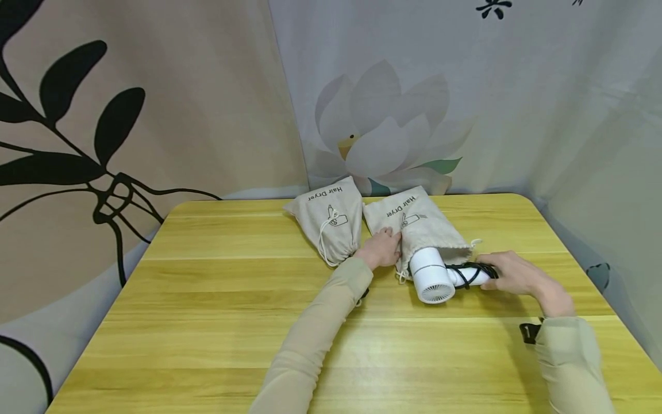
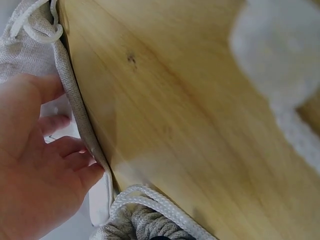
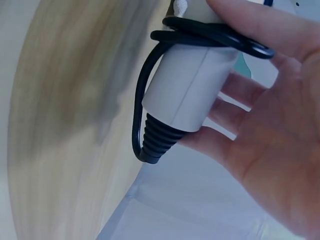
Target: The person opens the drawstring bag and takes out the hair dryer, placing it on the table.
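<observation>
A white hair dryer (image 1: 433, 277) lies with its head at the mouth of a beige drawstring bag (image 1: 429, 221) printed "Hair Dryer". Its black cord (image 1: 470, 275) is wound round the handle (image 3: 187, 85). My right hand (image 1: 517, 276) grips that handle near its end, thumb on one side and fingers on the other. On the bag's left side my left hand (image 1: 381, 248) holds the cloth, its curled fingers (image 2: 75, 155) at the edge. Just left of that hand is a second beige bag (image 1: 331, 215), its neck gathered by a white cord.
The wooden table (image 1: 207, 322) carries both bags near its back edge. Behind it hangs a curtain (image 1: 217, 103) with printed leaves and a flower. A white drawstring end (image 2: 285, 50) shows large and blurred in the left wrist view.
</observation>
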Action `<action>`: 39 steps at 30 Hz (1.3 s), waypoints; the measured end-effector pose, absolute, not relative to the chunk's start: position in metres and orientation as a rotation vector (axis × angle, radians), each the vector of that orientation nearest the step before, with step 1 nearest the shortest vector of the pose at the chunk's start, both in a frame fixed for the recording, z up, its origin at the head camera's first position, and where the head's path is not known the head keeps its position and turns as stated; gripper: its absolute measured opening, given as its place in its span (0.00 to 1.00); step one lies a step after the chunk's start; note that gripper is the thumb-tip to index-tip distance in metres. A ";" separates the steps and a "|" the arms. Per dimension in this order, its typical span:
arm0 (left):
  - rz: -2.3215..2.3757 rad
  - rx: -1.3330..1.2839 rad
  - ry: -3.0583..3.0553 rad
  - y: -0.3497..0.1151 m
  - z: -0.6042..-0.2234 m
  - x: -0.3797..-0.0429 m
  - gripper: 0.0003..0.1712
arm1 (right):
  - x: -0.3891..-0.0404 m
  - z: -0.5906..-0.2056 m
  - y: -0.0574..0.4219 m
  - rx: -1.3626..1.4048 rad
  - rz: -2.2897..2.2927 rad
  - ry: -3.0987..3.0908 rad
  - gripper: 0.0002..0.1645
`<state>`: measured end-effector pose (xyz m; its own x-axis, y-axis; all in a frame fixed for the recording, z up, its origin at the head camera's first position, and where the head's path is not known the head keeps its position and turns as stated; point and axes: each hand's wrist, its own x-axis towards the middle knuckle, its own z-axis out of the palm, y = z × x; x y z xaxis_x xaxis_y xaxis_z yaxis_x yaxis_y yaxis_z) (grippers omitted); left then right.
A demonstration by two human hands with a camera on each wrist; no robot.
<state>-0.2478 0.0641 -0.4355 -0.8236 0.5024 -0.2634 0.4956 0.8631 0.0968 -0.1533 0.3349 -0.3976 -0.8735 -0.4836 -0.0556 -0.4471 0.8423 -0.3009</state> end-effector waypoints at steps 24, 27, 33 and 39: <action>-0.107 0.822 2.829 0.064 -0.438 -0.252 0.31 | -0.135 -0.380 0.348 -0.819 -0.413 2.992 0.23; -0.109 0.811 2.827 0.064 -0.438 -0.252 0.31 | -0.132 -0.377 0.349 -0.820 -0.404 3.010 0.24; -0.118 0.796 2.815 0.065 -0.436 -0.250 0.29 | -0.127 -0.373 0.352 -0.915 -0.402 3.081 0.25; -0.143 0.832 2.843 0.069 -0.433 -0.246 0.29 | -0.126 -0.371 0.354 -0.962 -0.395 3.142 0.26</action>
